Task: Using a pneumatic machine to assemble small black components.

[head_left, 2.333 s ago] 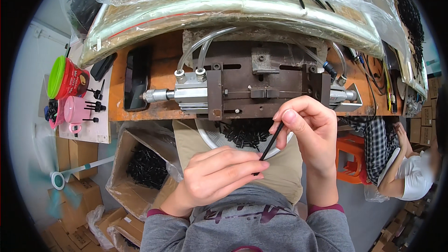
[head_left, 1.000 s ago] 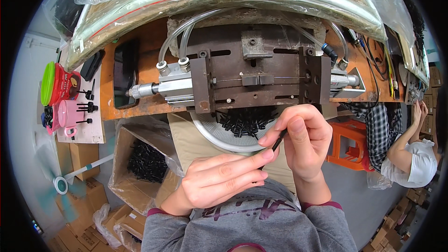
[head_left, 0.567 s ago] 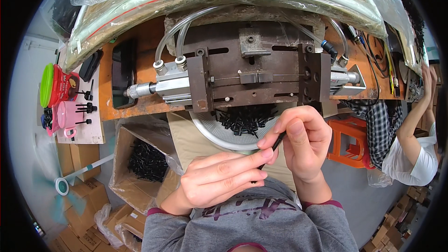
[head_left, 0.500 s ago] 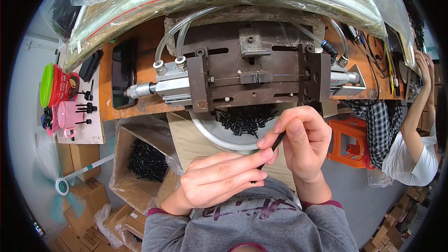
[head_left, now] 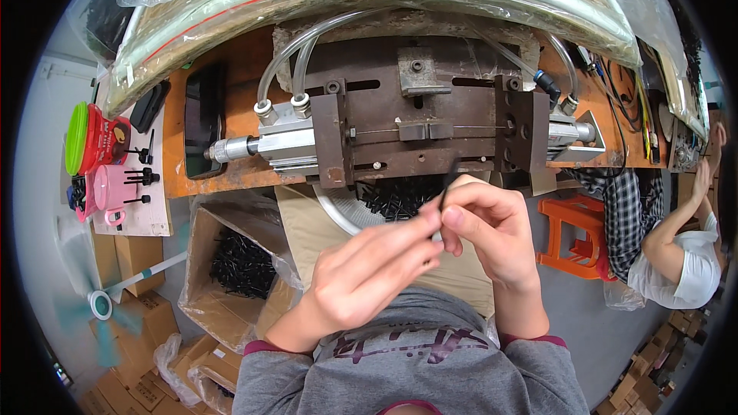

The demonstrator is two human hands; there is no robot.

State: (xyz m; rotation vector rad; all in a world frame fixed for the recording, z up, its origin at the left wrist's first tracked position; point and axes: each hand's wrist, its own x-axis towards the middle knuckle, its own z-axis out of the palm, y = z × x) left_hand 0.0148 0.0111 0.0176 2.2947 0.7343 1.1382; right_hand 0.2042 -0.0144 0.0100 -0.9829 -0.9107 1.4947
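Note:
A thin black rod (head_left: 447,186) points up and away between my hands, above my lap. My left hand (head_left: 369,273) comes from the lower left, closed with its fingertips pinching the rod's lower part; its fingers are slightly blurred. Close against it, my right hand (head_left: 492,230) holds the rod between thumb and bent fingers. The rod's lower end is hidden by the fingers. Beyond my hands a white basket (head_left: 336,211) holds many short black pieces (head_left: 396,196), partly covered by my hands.
A brown metal fixture (head_left: 419,134) with an air cylinder (head_left: 284,142) at each side stands on the orange bench (head_left: 238,177). A cardboard box (head_left: 211,277) of black pieces sits at left, near a fan (head_left: 101,305). An orange stool (head_left: 573,234) and a co-worker's arm (head_left: 676,230) are right.
Both hands have shifted slightly, and the rod now sticks up farther past my fingertips. The co-worker's hands at the right have moved lower.

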